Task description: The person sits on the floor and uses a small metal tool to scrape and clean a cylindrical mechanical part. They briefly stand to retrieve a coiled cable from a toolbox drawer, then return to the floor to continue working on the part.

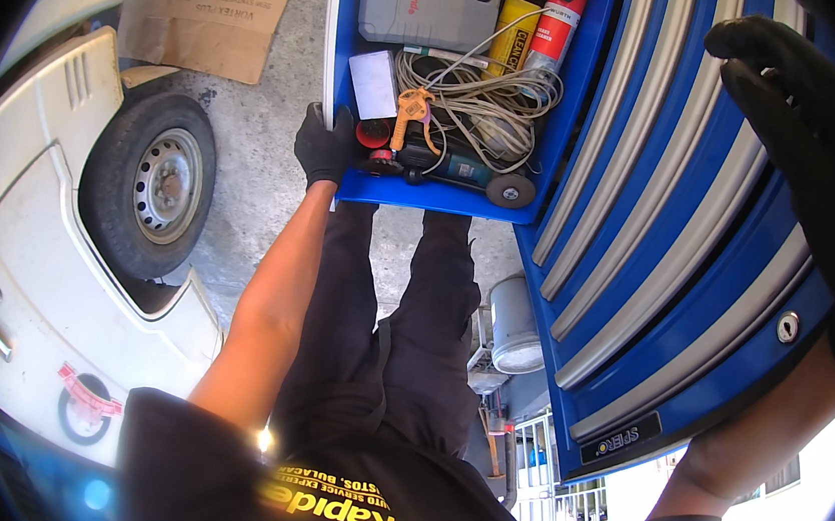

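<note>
My left hand (pixel 325 146), in a black glove, is closed around the near corner of a drawer's front edge. That blue drawer (pixel 423 199) is pulled out from a tool cabinet. Inside it, nearest my hand, are a white box (pixel 373 84), an orange air blow gun (pixel 413 111) and an angle grinder (pixel 461 170) with a grey disc. A coiled pale cable (pixel 493 107) lies beside a red spray can (pixel 557 28) and a yellow can (pixel 511 39). My right hand (pixel 802 127), also black-gloved, is raised over the cabinet's drawer fronts, holding nothing, fingers and thumb apart.
The blue cabinet (pixel 572 326) with silver drawer handles stands at my right. A grey case (pixel 427 0) fills the drawer's far end. At left is a white vehicle (pixel 45 265) with its wheel (pixel 165 184). Cardboard (pixel 206 4) lies on the floor; a bucket (pixel 515 320) stands below the drawer.
</note>
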A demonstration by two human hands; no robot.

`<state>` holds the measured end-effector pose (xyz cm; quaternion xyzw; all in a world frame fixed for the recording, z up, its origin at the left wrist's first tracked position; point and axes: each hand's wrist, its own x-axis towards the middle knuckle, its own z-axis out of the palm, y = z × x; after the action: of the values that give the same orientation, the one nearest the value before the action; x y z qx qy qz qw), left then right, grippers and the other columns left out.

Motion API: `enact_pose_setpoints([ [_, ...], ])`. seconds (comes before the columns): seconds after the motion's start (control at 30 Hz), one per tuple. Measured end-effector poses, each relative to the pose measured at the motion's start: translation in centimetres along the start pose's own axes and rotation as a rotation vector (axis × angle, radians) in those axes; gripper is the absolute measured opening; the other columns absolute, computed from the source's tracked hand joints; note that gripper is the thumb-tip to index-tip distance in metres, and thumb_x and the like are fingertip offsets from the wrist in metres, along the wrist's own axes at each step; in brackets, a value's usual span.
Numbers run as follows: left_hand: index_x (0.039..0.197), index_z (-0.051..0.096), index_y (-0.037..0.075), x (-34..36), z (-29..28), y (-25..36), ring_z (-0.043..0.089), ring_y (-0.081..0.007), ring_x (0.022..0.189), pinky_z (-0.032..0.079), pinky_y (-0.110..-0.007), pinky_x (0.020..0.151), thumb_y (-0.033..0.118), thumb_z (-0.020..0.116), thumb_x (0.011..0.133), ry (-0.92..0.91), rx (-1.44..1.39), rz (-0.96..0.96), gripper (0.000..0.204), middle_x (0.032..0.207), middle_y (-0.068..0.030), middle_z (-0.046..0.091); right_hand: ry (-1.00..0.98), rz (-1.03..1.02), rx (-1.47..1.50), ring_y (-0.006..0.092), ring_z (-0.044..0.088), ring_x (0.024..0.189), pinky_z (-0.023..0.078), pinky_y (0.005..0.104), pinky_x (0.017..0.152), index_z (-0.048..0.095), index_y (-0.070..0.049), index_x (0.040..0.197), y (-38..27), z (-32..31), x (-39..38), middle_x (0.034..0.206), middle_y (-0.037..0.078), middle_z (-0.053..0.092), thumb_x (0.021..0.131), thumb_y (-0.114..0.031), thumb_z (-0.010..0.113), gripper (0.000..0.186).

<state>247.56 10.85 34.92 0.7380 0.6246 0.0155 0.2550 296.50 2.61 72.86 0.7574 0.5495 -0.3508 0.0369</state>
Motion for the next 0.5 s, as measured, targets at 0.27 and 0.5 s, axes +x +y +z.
enact_pose_setpoints([
  [0.27,0.102,0.068,0.005,0.1,0.2,0.5,0.075,-0.0465,0.084,0.057,-0.055,0.076,0.041,0.074,0.099,0.038,-0.016,0.042,0.036,0.087,-0.0226,0.076,-0.032,-0.046,0.120,0.0247,0.072,0.122,0.054,0.0357,0.108,0.072,-0.004,0.130,-0.4,0.0,-1.1,0.129,0.013,0.074,0.110,-0.020,0.067,0.025],
  [0.5,0.128,0.064,0.003,-0.9,-0.7,0.6,0.074,-0.0412,0.107,0.056,-0.050,0.094,0.039,0.064,0.108,0.130,-0.220,0.082,0.041,0.117,-0.0231,0.074,0.138,-0.043,0.159,0.0231,0.073,0.119,0.056,0.0349,0.105,0.072,-0.006,0.133,-3.6,0.8,-0.3,0.130,0.011,0.075,0.109,-0.021,0.070,0.029],
])
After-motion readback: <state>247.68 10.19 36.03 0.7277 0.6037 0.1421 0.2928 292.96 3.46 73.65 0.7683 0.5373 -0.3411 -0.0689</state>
